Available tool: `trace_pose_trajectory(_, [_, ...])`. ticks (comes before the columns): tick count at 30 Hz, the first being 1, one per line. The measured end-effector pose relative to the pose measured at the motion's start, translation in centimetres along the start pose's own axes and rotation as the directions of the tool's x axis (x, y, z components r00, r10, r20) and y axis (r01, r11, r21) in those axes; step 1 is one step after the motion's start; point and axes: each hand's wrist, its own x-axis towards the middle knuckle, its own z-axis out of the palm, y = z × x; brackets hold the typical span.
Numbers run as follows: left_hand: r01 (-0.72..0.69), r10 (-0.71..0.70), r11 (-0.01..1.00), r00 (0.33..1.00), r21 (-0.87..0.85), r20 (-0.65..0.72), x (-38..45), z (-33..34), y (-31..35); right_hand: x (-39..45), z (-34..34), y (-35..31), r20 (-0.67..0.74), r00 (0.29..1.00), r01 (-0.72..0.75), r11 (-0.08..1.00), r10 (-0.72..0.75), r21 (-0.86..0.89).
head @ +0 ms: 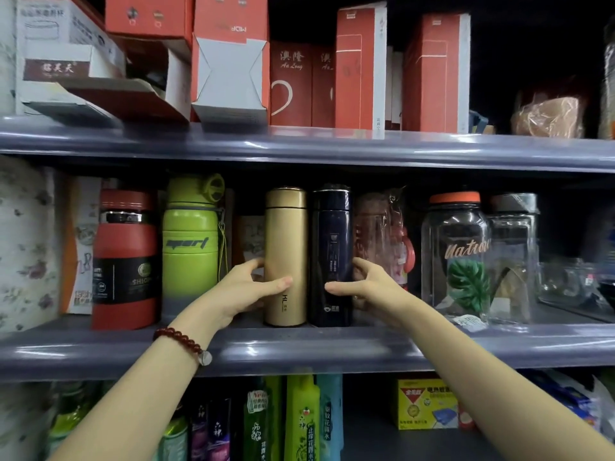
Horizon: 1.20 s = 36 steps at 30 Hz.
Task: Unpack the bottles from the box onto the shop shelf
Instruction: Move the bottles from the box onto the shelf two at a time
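A gold bottle and a dark navy bottle stand upright, side by side, on the middle grey shelf. My left hand wraps the lower left side of the gold bottle, thumb across its front. My right hand grips the lower right side of the navy bottle, thumb on its front. Both bottles rest on the shelf board. The box is not in view.
Left of the pair stand a green sport bottle and a red flask. To the right are a wrapped pink bottle and clear glass jars. Red cartons fill the upper shelf; green bottles fill the lower one.
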Motion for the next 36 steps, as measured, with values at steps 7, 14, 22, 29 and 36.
trace_pose_trajectory(7, [-0.077, 0.080, 0.996, 0.995, 0.052, -0.053, -0.4, 1.4, 0.2, -0.7, 1.4, 0.1, -0.173, 0.977, 0.078, 0.962, -0.126, -0.261])
trace_pose_trajectory(14, [-0.096, 0.098, 0.994, 0.994, 0.050, -0.039, -0.6, 3.2, 0.8, -1.5, -0.4, 0.5, -0.283, 0.952, 0.035, 0.962, -0.115, -0.272])
trace_pose_trajectory(22, [-0.136, 0.138, 0.986, 0.990, 0.098, -0.012, -1.4, 6.8, 2.4, -3.0, -2.9, 1.0, -0.363, 0.923, 0.028, 0.965, -0.125, -0.260])
trace_pose_trajectory(29, [-0.147, 0.144, 0.977, 0.989, 0.155, 0.033, -2.0, 7.6, 2.9, -4.4, -3.8, 1.2, -0.372, 0.919, 0.016, 0.957, -0.129, -0.291])
trace_pose_trajectory(36, [-0.149, 0.157, 0.969, 0.987, 0.196, -0.031, -2.7, 7.8, 2.6, -5.2, -3.4, 1.3, -0.358, 0.921, 0.032, 0.945, -0.154, -0.325])
